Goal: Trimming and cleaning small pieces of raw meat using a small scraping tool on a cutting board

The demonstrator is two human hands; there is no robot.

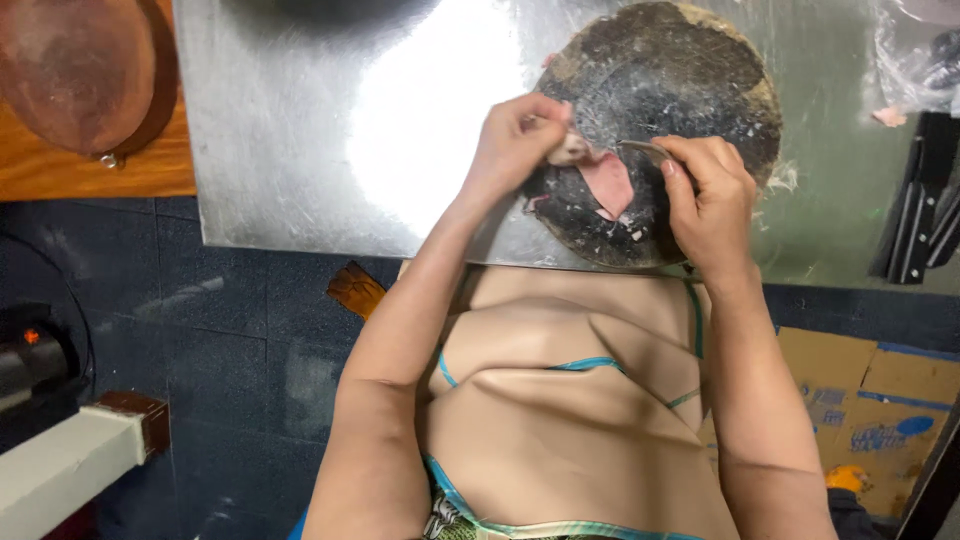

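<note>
Cutting is the step in hand, by the look of it: a pink, flat, tongue-shaped piece of raw meat (pixel 608 185) lies on the round, dark, scarred wooden chopping block (pixel 700 70), near the block's front edge, between the two hands. The left hand (pixel 515 140) has thumb and fingers pinched together on a pale, fatty end of the piece, pulling it up and to the left. The right hand (pixel 712 200) is closed around a thin grey metal blade (pixel 640 148), whose tip meets the meat just beside the left fingertips; its handle is hidden in the fist.

As a judgement, the next move calls for steady tension from the left pinch and a short, controlled draw of the blade, with the edge kept off the left fingertips, which sit very close.

Counted: one chopping block, one piece of meat, one blade in use, two hands. The block rests on one shiny steel tabletop (pixel 300 130). One reddish-brown oval wooden board (pixel 75 65) lies at the far left, and a few black-handled tools (pixel 925 200) lie at the right edge; their number I cannot tell.
</note>
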